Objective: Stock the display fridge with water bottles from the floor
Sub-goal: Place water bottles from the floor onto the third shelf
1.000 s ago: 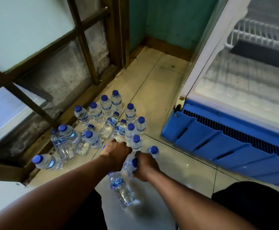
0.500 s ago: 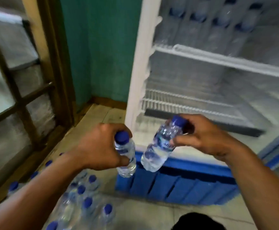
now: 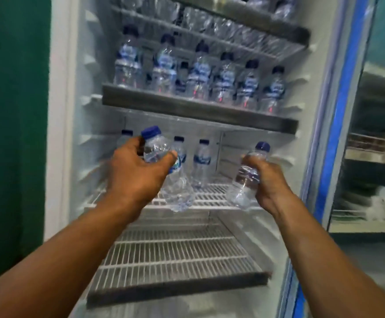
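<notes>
Display fridge (image 3: 58, 111) is open, with a full row of bottles (image 3: 200, 72) up top and a few more at the back of the wire shelf (image 3: 212, 199) below. Left hand (image 3: 136, 173) is wrapped round a tilted water bottle (image 3: 177, 191) and right hand (image 3: 267, 180) grips a second bottle (image 3: 242, 193), both just in front of that shelf

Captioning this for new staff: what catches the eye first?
The left hand grips a tilted bottle and the right hand grips a second bottle, both raised before the open fridge. Above them a full row of bottles lines a shelf.
</notes>
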Tool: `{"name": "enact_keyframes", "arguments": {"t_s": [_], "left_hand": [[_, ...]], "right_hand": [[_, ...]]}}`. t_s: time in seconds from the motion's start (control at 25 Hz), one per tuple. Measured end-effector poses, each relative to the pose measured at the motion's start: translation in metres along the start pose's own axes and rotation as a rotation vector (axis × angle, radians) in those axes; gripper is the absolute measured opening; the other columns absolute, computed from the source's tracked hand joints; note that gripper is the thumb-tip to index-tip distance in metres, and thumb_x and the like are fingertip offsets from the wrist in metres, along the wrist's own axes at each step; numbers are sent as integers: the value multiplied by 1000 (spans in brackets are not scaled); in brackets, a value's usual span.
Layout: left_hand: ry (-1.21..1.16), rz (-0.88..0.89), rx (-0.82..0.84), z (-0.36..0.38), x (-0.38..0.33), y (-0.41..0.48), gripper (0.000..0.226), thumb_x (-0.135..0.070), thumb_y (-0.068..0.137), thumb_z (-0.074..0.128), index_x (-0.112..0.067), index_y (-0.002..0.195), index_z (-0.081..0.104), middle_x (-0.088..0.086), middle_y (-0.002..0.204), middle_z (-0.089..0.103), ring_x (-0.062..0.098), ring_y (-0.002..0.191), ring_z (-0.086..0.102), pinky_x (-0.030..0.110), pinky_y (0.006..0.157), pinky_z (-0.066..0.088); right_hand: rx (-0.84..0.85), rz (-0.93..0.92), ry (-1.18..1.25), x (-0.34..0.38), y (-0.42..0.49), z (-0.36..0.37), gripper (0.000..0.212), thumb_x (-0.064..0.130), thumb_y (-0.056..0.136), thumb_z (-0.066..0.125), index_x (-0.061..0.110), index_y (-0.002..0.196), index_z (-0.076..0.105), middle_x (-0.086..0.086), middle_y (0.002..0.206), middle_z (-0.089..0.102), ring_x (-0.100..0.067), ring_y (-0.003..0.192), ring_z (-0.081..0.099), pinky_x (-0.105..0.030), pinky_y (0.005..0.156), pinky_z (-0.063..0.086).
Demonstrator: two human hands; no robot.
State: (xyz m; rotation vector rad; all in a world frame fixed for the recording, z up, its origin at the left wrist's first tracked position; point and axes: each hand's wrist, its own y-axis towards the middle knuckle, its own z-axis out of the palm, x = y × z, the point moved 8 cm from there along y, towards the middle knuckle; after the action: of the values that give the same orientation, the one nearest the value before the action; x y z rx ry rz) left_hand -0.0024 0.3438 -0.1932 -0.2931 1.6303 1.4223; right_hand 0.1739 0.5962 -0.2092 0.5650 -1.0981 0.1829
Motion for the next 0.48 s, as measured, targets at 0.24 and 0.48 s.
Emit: {"name": "enact_keyframes", "arguments": {"t_s": [0.24,0.48], "left_hand": [[147,47,-15,52,47,47,48,-28,76,82,-27,119,61,-2,104,71,18,94,69,42,91,55],[225,49,91,88,72,63,59,-25,84,76,-13,137,51,-12,107,54,7,96,55,22,83,43]], "right_hand": [[-78,-103,-340,-40,106,-13,56,-5,61,88,1,110,61,-13,103,70,-29,91,70,-34,73,58],[27,-137,-513,-60,142,-2,64,2,70,86,4,124,52,-10,116,66,-24,99,65,-31,84,53]]}}
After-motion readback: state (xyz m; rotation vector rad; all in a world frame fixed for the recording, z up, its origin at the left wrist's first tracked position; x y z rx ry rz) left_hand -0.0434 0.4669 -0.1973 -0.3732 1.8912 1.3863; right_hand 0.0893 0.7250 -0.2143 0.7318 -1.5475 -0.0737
